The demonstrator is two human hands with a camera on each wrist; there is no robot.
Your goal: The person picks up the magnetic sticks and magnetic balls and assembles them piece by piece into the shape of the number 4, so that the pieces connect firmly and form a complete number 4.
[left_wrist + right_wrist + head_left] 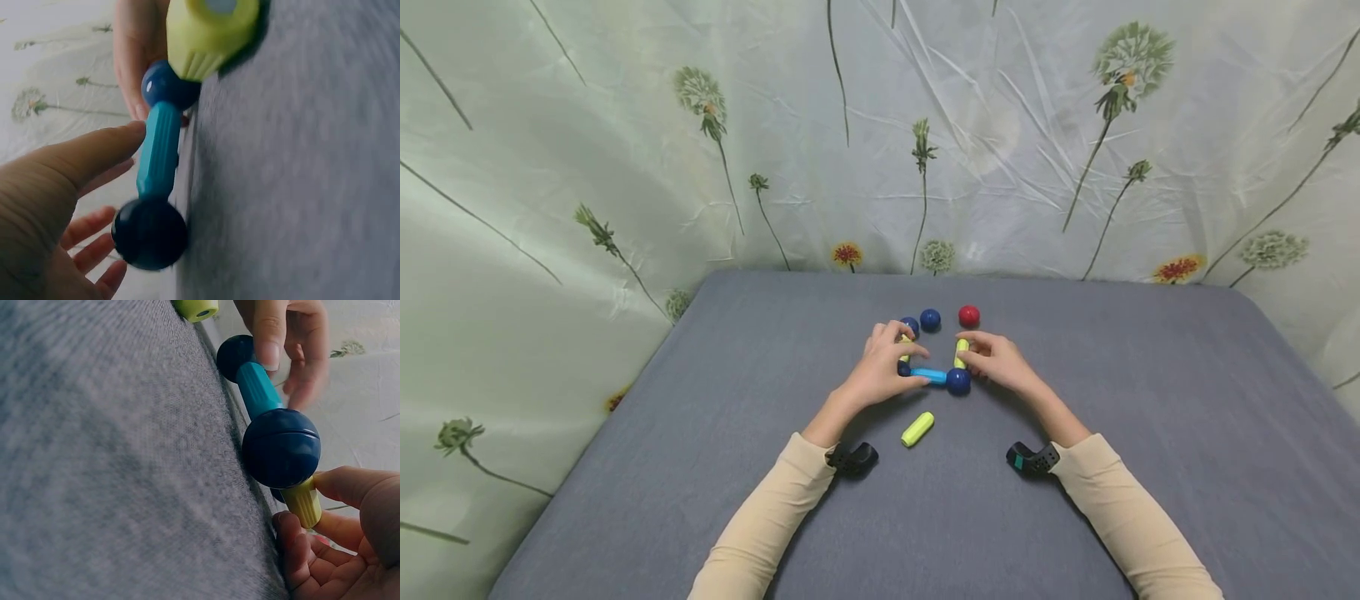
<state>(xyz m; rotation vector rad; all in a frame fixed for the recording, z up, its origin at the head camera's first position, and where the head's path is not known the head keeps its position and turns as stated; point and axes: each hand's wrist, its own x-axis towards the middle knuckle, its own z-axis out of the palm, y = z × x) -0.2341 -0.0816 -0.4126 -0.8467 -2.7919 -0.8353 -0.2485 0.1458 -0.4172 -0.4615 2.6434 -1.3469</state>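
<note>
A light blue rod joins two dark blue balls, the right one nearer the front. From that ball a yellow-green rod runs back, pinched between thumb and fingers of my right hand. My left hand arches over the left ball, fingers spread and thumb tip at the light blue rod; whether it touches is unclear. Beneath its fingers another yellow-green rod is partly hidden, with a dark blue ball at its far end.
A loose dark blue ball and a red ball lie behind the joined pieces. Closer to me, a loose yellow-green rod rests on the grey tabletop. A flower-patterned curtain hangs along the table's back edge.
</note>
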